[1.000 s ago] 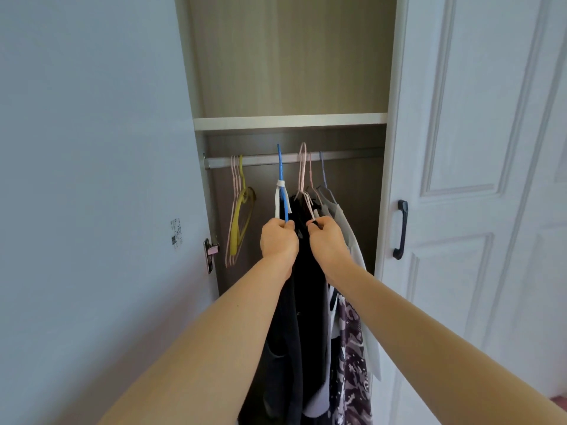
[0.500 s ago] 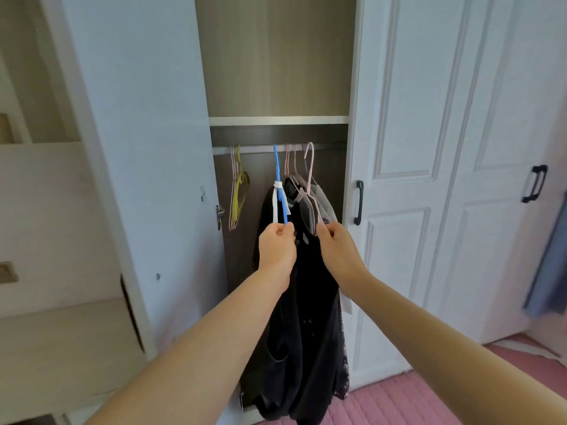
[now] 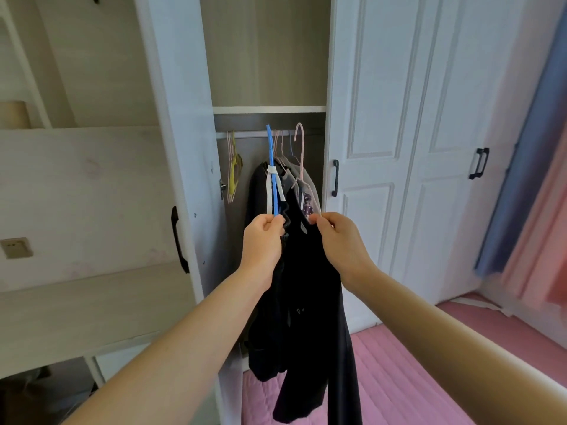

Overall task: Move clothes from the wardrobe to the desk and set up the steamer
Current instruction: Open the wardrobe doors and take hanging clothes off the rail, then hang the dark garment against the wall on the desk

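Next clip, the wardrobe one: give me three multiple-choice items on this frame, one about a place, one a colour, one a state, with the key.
1. Where do the empty yellow and pink hangers hang?
A. left end of the rail
B. right end of the rail
C. on the door handle

2. What colour is the hanger in the left hand?
A. green
B. blue
C. red

3. The wardrobe door to the left is:
A. shut
B. open
C. missing

Key:
1 A: empty hangers sit at the left end of the rail.
2 B: left hand grips the blue hanger.
3 B: left door is swung outward.
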`<action>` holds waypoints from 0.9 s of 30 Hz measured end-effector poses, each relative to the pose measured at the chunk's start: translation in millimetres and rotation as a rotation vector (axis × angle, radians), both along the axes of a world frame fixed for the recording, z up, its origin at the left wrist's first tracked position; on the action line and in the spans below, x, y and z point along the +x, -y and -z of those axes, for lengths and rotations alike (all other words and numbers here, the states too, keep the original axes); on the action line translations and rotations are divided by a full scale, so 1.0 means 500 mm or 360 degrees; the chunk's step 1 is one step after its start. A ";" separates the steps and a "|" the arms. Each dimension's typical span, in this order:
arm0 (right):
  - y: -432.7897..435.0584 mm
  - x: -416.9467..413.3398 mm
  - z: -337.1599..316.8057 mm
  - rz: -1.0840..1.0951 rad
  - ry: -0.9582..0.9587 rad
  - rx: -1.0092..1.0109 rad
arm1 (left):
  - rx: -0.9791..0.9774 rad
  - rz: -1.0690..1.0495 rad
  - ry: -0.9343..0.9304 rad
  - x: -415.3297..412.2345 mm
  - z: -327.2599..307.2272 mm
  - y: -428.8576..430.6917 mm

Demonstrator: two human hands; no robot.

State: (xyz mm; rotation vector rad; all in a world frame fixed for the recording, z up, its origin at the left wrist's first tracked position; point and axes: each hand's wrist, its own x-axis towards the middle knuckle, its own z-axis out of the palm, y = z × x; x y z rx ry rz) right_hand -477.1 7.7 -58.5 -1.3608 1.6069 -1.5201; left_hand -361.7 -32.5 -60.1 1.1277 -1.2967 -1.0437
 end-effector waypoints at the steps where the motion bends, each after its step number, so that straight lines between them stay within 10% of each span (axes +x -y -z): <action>1: -0.015 0.004 0.001 -0.0010 0.0010 0.0008 | 0.0007 0.0004 -0.0022 0.007 0.001 -0.015; 27: -0.487 0.276 0.026 0.0034 -0.0232 -0.0141 | -0.0121 0.0484 -0.0370 0.270 0.023 -0.447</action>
